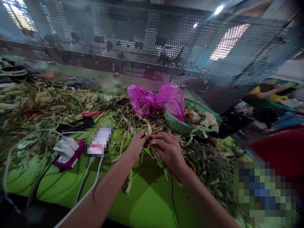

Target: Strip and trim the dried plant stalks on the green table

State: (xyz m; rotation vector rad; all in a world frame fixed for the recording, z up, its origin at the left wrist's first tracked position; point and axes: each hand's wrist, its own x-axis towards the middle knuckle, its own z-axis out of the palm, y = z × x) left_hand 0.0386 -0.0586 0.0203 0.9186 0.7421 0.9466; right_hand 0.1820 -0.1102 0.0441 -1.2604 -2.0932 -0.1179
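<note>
My left hand (139,144) and my right hand (166,147) meet over the green table (142,193). Both have their fingers pinched together. A pale dried strip (147,125) rises from between the fingertips, curling upward; which hand grips it is partly hidden. Dried plant scraps (156,117) are heaped just beyond the hands. A pink plastic bag (160,98) lies on that heap and over the rim of a green basket (178,125), which holds pale dried pieces. Under my right wrist shows part of a red and yellow round object (189,163).
Left of my hands are a blurred phone (99,141) with cables and a purple power strip (71,161) with white plugs. A red cutter (93,113) lies near piled husks (47,101). Dark stems (209,167) are at right. A perforated metal panel (142,47) stands behind. Another person's arm (267,93) shows far right.
</note>
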